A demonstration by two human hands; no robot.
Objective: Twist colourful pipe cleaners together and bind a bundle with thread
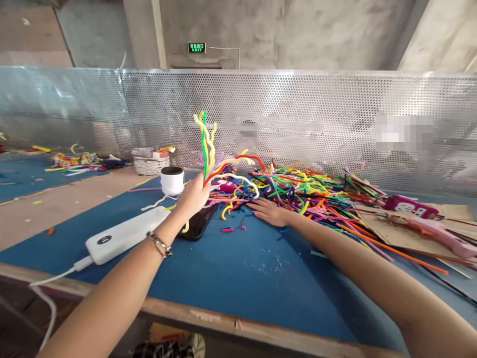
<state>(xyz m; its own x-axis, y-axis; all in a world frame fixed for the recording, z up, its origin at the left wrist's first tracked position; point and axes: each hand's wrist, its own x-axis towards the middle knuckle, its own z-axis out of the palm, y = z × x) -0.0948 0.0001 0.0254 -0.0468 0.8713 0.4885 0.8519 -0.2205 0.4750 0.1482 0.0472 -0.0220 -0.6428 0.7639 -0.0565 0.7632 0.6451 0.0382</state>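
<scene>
My left hand (193, 196) is raised above the blue table (238, 268) and closed on a bunch of pipe cleaners (208, 144), yellow, green, red and white, that fan upward and to the right. My right hand (270, 211) lies flat on the table, fingers spread, at the near edge of a big heap of coloured pipe cleaners (305, 191). A bracelet (159, 243) sits on my left wrist.
A white power bank (124, 236) with a cable lies at the left, a black phone (197, 223) beside it, and a white spool (172, 180) behind. A pink glue gun (436, 231) rests on cardboard at the right. A perforated metal screen (298, 114) closes the back.
</scene>
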